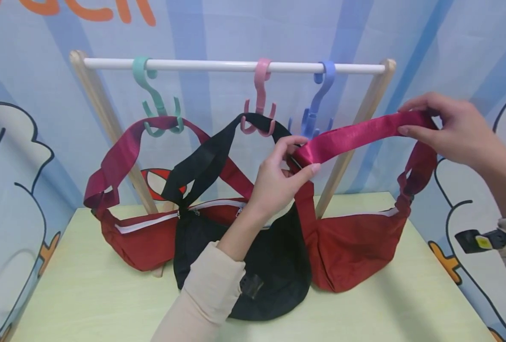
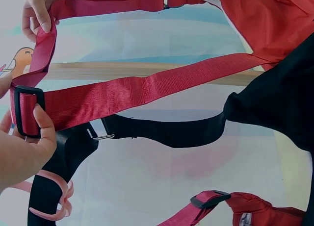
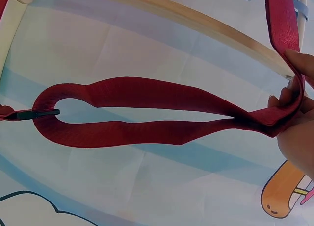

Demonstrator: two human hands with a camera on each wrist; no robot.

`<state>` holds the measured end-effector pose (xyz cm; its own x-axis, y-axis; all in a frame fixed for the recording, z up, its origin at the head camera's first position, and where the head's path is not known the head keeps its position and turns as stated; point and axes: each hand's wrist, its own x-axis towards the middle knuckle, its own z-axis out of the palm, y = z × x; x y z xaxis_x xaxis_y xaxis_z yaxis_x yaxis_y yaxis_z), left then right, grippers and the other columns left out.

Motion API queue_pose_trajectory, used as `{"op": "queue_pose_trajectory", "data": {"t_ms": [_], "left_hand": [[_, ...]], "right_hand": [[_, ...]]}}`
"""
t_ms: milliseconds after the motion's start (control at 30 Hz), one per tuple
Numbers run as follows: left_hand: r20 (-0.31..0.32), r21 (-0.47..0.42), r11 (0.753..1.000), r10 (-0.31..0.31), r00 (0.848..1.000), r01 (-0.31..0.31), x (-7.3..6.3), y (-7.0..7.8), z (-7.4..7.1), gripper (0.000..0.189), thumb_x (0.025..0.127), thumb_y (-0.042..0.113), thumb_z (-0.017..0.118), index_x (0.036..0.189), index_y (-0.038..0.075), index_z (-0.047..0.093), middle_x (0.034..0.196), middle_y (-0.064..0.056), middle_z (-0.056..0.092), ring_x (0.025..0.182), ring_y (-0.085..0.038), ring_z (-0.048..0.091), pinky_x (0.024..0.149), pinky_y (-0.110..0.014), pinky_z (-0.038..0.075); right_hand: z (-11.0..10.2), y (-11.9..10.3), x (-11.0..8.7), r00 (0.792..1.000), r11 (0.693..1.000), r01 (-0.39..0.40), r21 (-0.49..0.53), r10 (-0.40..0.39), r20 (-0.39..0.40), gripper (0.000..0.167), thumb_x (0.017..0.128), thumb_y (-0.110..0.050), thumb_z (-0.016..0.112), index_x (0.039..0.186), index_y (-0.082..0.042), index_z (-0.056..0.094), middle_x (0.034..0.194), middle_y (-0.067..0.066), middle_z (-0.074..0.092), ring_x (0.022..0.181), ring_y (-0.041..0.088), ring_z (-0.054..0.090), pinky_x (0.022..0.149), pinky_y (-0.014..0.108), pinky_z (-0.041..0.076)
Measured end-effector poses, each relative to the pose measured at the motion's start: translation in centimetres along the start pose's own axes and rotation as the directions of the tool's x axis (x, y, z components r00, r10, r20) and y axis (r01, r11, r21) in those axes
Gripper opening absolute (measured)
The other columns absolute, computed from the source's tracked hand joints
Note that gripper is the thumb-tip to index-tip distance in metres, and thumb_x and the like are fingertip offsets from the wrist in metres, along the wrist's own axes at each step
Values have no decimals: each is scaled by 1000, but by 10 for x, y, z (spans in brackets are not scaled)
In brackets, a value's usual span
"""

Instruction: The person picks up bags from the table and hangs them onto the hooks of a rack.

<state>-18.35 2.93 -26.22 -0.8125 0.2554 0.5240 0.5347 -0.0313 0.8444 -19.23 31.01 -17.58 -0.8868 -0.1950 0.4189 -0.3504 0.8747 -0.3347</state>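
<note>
The right-hand red shoulder bag (image 1: 355,251) stands on the table, its crimson strap (image 1: 355,135) stretched between both hands. My left hand (image 1: 278,175) pinches the strap at its black slider buckle (image 2: 17,108), in front of the rack. Farther right and a little higher, my right hand (image 1: 458,128) pinches the strap between thumb and fingers. From there the strap hangs down as a doubled loop (image 3: 147,91) to the bag's side. A black bag (image 1: 274,285) hangs by its strap from a pink hook (image 1: 260,85), partly behind my left forearm.
Another red bag (image 1: 146,247) has its strap over a green hook (image 1: 154,95) at left. A blue hook (image 1: 317,102), with no strap on it, hangs just behind the held strap. All hooks hang from the white bar (image 1: 219,65) of a wooden-legged rack on the pale table (image 1: 428,304).
</note>
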Motion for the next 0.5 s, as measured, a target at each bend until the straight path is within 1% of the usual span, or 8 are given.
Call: {"op": "queue_pose_trajectory", "data": {"t_ms": [133, 267, 400, 500], "left_hand": [[-21, 19, 1000, 22, 1000, -21, 2, 3, -3, 44, 82, 9, 66, 122, 7, 47, 102, -8, 53, 85, -19, 53, 65, -27, 50], [-28, 20, 999, 35, 999, -35, 4, 6, -4, 43, 83, 11, 65, 122, 7, 48, 103, -8, 53, 87, -19, 53, 66, -28, 50], [-44, 27, 999, 42, 998, -41, 6, 9, -7, 42, 83, 11, 65, 122, 8, 49, 107, -8, 53, 93, -18, 52, 69, -27, 50], [-63, 40, 998, 57, 996, -55, 8, 12, -9, 41, 83, 10, 65, 121, 7, 51, 110, -8, 52, 98, -17, 50, 71, -27, 50]], "right_hand": [[1, -3, 4, 1000, 1000, -6, 6, 6, 3, 39, 86, -10, 62, 123, -5, 51, 107, 19, 52, 83, 21, 43, 54, 9, 37], [3, -6, 8, 1000, 1000, -10, 4, 10, -2, 38, 87, -12, 62, 123, -5, 51, 106, 19, 53, 84, 22, 44, 55, 9, 37], [5, -10, 12, 1000, 999, -29, 20, 28, 5, 39, 87, -15, 62, 123, -6, 51, 107, 18, 53, 86, 22, 45, 55, 11, 38], [6, -14, 15, 998, 998, -55, 32, 54, 15, 41, 87, -17, 61, 125, -6, 50, 109, 19, 52, 90, 26, 46, 54, 13, 38]]}}
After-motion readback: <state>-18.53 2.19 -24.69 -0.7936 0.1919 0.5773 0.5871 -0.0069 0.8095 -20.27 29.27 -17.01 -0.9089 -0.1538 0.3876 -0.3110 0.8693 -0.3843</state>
